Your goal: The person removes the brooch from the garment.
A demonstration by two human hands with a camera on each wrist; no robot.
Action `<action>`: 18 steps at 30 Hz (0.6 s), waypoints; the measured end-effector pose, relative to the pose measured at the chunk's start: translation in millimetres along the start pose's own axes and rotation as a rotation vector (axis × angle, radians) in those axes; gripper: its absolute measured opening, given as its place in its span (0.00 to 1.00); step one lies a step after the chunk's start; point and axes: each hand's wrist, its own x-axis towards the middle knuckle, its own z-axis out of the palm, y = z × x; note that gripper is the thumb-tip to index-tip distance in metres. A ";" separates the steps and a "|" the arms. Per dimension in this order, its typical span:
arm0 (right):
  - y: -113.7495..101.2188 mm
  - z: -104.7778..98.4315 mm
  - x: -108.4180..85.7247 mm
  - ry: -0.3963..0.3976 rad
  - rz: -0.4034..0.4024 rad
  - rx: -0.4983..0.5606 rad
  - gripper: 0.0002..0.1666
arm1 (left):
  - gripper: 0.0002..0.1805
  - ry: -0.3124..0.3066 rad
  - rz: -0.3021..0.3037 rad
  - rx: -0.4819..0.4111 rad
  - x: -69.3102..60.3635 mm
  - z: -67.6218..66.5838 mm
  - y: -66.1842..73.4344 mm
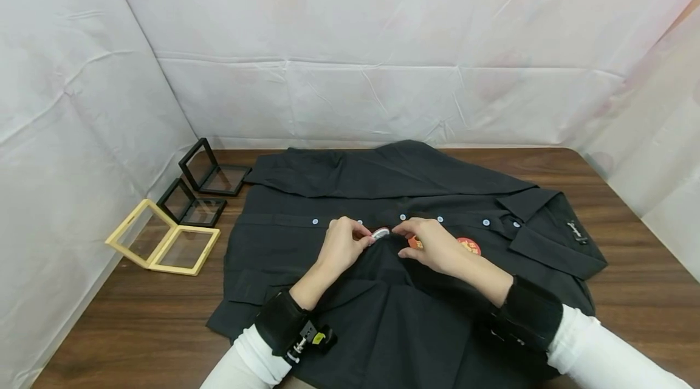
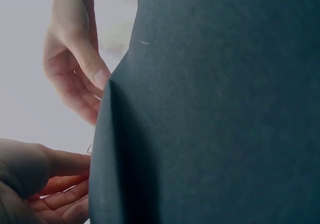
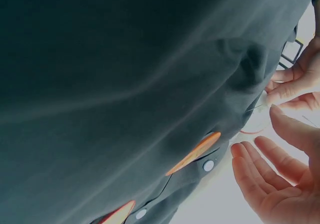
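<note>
A black button-up shirt (image 1: 339, 194) lies spread over the table. My left hand (image 1: 343, 243) pinches a white round pin badge (image 1: 380, 233) at the shirt front, near the row of buttons. In the right wrist view, the badge's thin pin (image 3: 256, 107) shows against a raised fold of cloth. My right hand (image 1: 434, 245) is just right of that badge, fingers parted and loosely bent, holding nothing visible. Beneath its fingers an orange-red badge (image 1: 415, 242) sits on the shirt, and a round red badge (image 1: 469, 247) lies farther right.
On the left stand an open yellow frame case (image 1: 188, 271) and two open black frame cases (image 1: 203, 223) with clear panes. A small silvery ornament (image 1: 576, 231) is on the shirt's collar. Brown wooden table (image 1: 629, 243) shows around the shirt; white sheeting (image 1: 355, 103) walls the back and sides.
</note>
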 end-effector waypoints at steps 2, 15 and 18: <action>0.2 -1.5 -6.3 0.009 -0.022 -0.002 0.20 | 0.02 -0.006 0.000 0.006 -0.4 -0.1 1.7; -9.1 -10.2 -37.5 -0.078 -0.023 -0.041 0.21 | 0.03 -0.039 0.044 0.090 -0.5 1.9 6.3; -13.1 -9.0 -44.5 -0.097 -0.035 -0.054 0.22 | 0.03 -0.034 0.067 0.126 -1.1 2.6 7.8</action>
